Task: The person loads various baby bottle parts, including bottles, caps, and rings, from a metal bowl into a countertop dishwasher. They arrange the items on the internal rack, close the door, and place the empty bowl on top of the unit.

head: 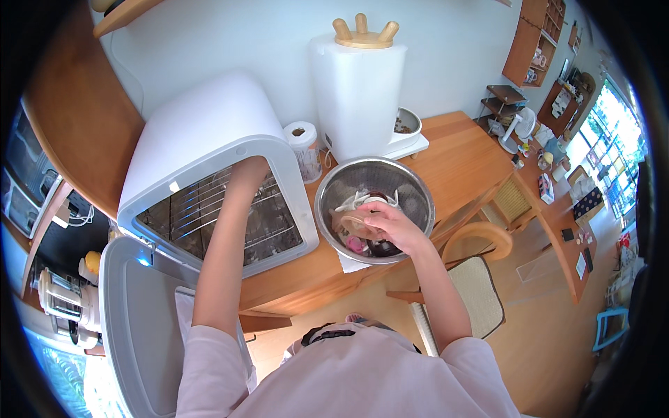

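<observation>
My left hand (251, 170) reaches inside a white countertop cabinet with wire racks (209, 107); its fingers are hidden behind the upper edge of the opening. The cabinet's grey-lined door (143, 318) hangs open at the lower left. My right hand (389, 224) is over a perforated stainless steel bowl (429, 209), with thumb and fingers on a translucent brownish cup-like piece (355, 223). Beneath and around it in the bowl lie a pink piece (355, 243), white plastic parts (351, 201) and dark round parts (384, 248).
Behind the bowl stand a paper towel roll (306, 154), a tall white container (358, 94) and a pet feeder with a metal bowl (410, 123). A chair (473, 292) is by the wooden counter (465, 151), at the right. A cloth or paper (353, 264) lies under the bowl.
</observation>
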